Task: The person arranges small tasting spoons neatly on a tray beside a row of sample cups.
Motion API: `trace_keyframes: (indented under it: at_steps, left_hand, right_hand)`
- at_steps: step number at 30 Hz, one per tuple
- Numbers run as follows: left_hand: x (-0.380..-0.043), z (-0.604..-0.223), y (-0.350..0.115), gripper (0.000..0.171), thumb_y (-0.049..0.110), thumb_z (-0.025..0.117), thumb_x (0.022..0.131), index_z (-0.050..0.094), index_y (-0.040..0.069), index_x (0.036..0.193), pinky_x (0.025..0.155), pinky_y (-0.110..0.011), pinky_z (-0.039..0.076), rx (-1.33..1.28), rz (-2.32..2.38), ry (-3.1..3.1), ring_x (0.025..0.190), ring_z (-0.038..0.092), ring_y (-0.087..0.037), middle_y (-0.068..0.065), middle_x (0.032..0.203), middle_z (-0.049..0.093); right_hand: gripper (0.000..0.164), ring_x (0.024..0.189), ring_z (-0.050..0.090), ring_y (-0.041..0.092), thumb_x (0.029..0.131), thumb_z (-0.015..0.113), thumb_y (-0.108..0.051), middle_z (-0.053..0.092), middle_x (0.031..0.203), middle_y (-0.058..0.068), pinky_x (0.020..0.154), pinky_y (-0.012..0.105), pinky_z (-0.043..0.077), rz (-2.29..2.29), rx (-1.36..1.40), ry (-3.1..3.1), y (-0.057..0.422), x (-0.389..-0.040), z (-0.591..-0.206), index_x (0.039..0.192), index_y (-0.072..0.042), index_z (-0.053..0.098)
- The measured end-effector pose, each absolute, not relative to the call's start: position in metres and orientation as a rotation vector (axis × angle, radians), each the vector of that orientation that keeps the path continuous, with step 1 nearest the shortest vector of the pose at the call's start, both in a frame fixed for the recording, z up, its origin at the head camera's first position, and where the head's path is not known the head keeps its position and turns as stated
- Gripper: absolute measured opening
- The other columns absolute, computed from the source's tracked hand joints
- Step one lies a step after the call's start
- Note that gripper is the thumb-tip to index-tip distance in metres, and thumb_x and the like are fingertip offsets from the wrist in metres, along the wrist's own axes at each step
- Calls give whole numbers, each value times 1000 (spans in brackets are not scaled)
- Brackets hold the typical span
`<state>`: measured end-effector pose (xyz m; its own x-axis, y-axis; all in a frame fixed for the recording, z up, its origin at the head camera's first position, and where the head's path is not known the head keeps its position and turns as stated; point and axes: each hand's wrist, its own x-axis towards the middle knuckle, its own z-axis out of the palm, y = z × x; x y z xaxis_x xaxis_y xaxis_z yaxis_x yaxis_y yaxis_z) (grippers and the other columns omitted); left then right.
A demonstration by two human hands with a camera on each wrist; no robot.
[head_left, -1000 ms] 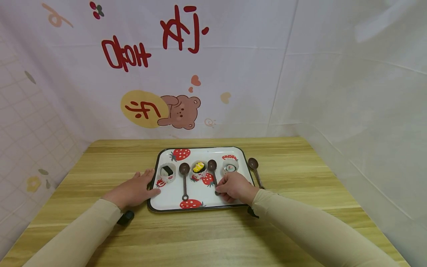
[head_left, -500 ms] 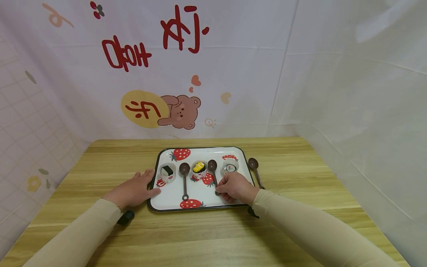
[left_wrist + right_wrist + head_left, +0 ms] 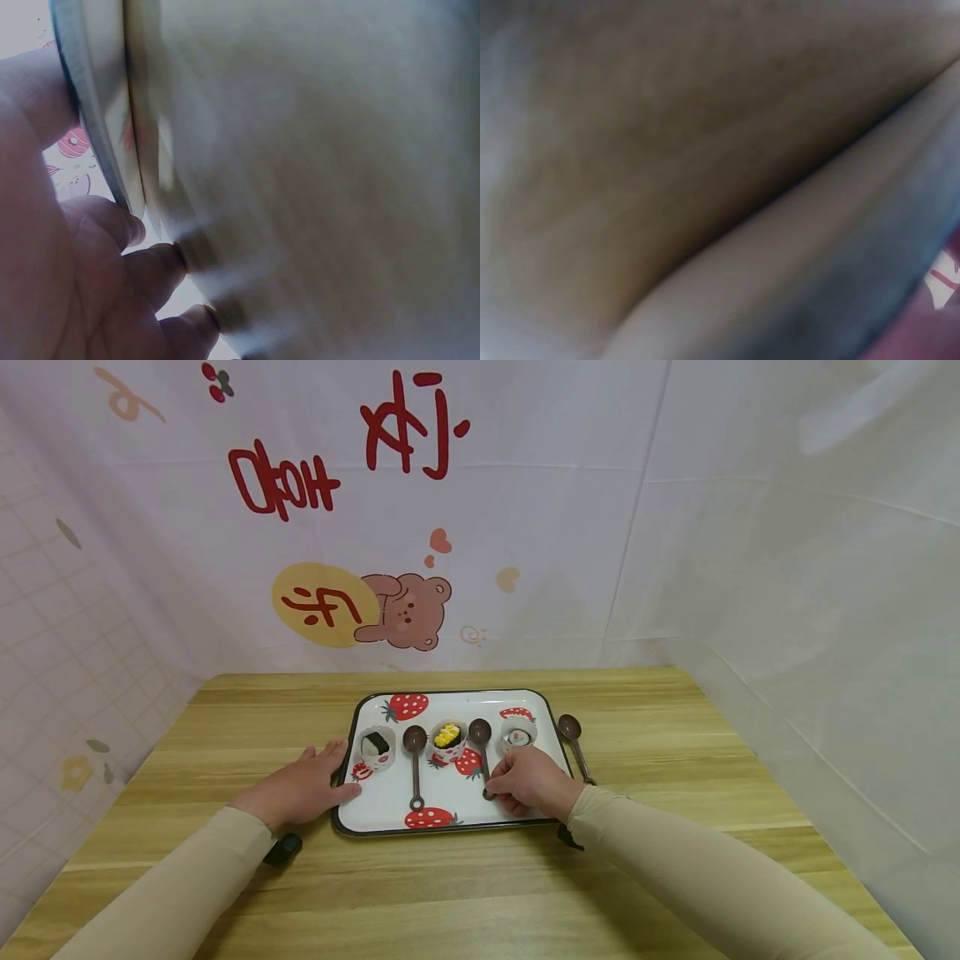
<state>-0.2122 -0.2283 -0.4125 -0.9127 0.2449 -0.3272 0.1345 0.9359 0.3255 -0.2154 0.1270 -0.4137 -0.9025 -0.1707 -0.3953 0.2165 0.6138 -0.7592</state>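
Observation:
My right hand (image 3: 528, 782) pinches the handle end of a dark brown spoon (image 3: 480, 732) on the right half of a white tray (image 3: 457, 793) with a strawberry print. Its round bowl points away from me. My left hand (image 3: 303, 783) rests at the tray's left edge, thumb over the rim and the other fingers stretched along the outside. In the left wrist view the fingertips (image 3: 199, 319) touch the table beside the rim. The right wrist view is blurred, showing mostly table and the tray's dark rim (image 3: 832, 307); the pinched spoon is hidden there.
On the tray stand paper cups with a rice ball (image 3: 375, 744), yellow-topped sushi (image 3: 447, 737) and a sushi roll (image 3: 518, 738). A second brown spoon (image 3: 415, 764) lies between the left and middle cups. Another brown spoon (image 3: 572, 735) lies on the table right of the tray.
The spoon in my right hand has shifted slightly to the right at its bowl. My left hand and the tray look unmoved.

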Motion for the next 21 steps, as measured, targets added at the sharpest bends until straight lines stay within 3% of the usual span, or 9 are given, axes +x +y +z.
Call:
trace_keyframes:
  at_steps: [11,21]
  left_hand:
    - [-212,-412,-228,101,62,61,100,23,-5,165,121,-75,23,280,422,2723,153,14,-65,-32,170,21]
    - [-213,-414,-229,102,62,62,99,23,-5,165,121,-75,23,278,436,2722,153,13,-65,-33,170,21]
  right_hand:
    - [8,55,55,12,92,79,-8,64,66,5,52,24,52,-1236,35,2414,129,-214,-413,90,-6,72]
    - [8,60,60,14,92,79,-9,74,80,5,55,26,54,-1265,-12,2443,131,-212,-409,97,-8,72]
